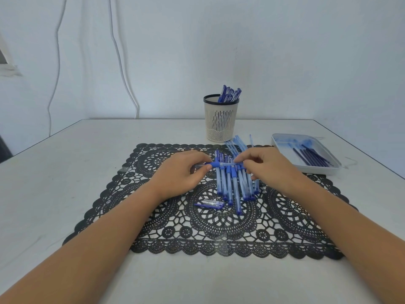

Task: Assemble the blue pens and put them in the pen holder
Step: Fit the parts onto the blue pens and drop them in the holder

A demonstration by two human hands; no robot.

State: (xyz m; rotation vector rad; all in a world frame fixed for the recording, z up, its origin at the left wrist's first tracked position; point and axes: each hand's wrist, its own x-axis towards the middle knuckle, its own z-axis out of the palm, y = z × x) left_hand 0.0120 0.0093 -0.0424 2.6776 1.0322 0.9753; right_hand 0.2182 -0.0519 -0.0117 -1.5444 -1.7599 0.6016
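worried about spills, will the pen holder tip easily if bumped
Likely light: the pen holder looks like thin slotted plastic. Probably tippy: it stands tall, narrows toward its base, and its pens lean right.

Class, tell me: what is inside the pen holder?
Several blue pens stand in the pen holder, tops sticking out above its rim. Its slatted wall hides most of their lower parts, so their number is unclear.

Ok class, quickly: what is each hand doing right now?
Left hand: holding one end of the clear plastic pen with a blue grip.
Right hand: pinching that pen's other end.
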